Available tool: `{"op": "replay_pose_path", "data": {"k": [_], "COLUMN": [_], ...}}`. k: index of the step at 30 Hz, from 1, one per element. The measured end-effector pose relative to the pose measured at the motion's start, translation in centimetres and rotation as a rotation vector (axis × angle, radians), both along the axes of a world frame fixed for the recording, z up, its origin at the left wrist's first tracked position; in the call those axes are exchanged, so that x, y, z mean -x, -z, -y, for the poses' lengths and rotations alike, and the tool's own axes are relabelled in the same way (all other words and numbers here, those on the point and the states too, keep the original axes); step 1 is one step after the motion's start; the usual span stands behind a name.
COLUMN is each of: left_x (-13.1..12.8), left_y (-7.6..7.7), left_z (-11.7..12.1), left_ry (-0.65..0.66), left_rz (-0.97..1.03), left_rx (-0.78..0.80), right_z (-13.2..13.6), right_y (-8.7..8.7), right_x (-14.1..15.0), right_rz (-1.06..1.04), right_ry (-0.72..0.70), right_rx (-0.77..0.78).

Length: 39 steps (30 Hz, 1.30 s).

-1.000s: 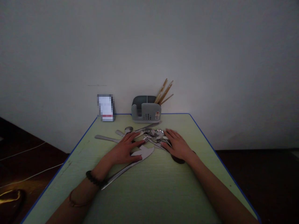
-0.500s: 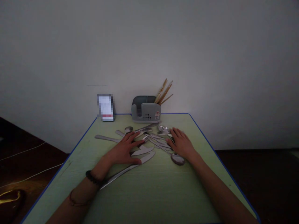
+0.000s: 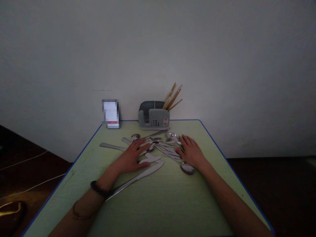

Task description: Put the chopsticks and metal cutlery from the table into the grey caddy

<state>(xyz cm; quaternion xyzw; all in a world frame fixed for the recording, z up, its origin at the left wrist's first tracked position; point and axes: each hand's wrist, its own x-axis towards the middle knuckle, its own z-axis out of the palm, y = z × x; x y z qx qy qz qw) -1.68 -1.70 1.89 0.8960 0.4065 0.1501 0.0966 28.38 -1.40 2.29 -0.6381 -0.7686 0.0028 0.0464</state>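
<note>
A heap of steel cutlery (image 3: 160,148) lies spread across the far half of a pale green table (image 3: 160,200). My left hand (image 3: 132,156) rests flat on the left part of it, fingers stretched out over knives and spoons. A long knife (image 3: 134,179) runs from under that hand toward my wrist. My right hand (image 3: 191,152) lies flat on the right part of the heap, fingers apart. A large spoon (image 3: 187,168) sits just beside its heel.
A grey cutlery holder (image 3: 153,119) with wooden chopsticks (image 3: 172,97) stands at the table's back edge against the wall. A small blurred card (image 3: 111,113) stands left of it. Cables (image 3: 27,184) trail on the dark floor to the left.
My right hand slid to the right, spreading the cutlery and uncovering the large spoon. My left hand shifted slightly, and the knives beneath it moved a little.
</note>
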Motion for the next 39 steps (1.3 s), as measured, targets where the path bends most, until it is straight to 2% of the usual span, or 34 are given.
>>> {"op": "replay_pose_path", "data": {"k": [5, 23, 31, 39], "left_x": [0.0, 0.2, 0.2, 0.3], "left_y": [0.5, 0.7, 0.5, 0.6], "left_z": [-0.2, -0.6, -0.6, -0.5], "left_ry": [-0.060, -0.092, -0.086, -0.053], "left_rz": [0.002, -0.012, -0.027, 0.035], "left_rx": [-0.005, -0.058, -0.030, -0.011], "right_z": [0.0, -0.1, -0.3, -0.5], "right_y": [-0.1, 0.2, 0.1, 0.4], "right_x": [0.0, -0.1, -0.3, -1.0], "right_rz": [0.006, -0.011, 0.007, 0.028], "right_ry": [0.006, -0.008, -0.011, 0.097], "right_rx": [0.018, -0.006, 0.022, -0.004]}}
